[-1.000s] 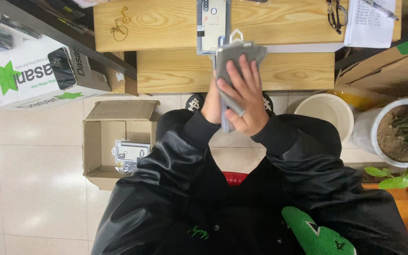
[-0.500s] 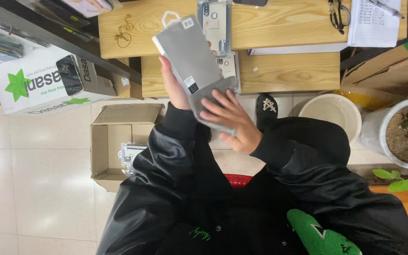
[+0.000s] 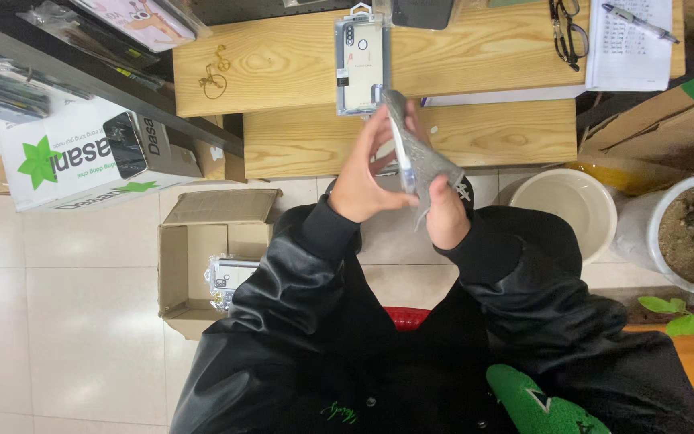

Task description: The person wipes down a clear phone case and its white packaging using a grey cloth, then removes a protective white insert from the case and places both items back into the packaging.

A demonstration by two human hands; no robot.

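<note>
While both hands are raised in front of the chest, a grey flat package (image 3: 419,157) is held between them, turned nearly edge-on to the head camera, its top tilted toward the desk (image 3: 475,133). The left hand (image 3: 363,181) is wrapped on the package's left face, fingers closed around it at mid-height. The right hand (image 3: 446,213) is clamped on the lower right part, thumb up against the grey side. Whether anything sits inside the package cannot be told (too thin in this angle).

Just above the package, a clear phone-case pack (image 3: 361,64) is seen lying on the upper desk surface, apart from the hands. Glasses (image 3: 565,32) and a sheet of paper (image 3: 630,44) with a pen (image 3: 640,22) are placed at the desk's right end. A small wire tangle (image 3: 214,76) lies at the left of the desk.

On the tiled floor, an open cardboard box (image 3: 202,265) with packaged items inside is seen left of the person. A white box with green star (image 3: 82,157) sits further left. A pale bucket (image 3: 568,205) and a plant pot (image 3: 684,233) stand to the right. Black jacket sleeves are worn.
</note>
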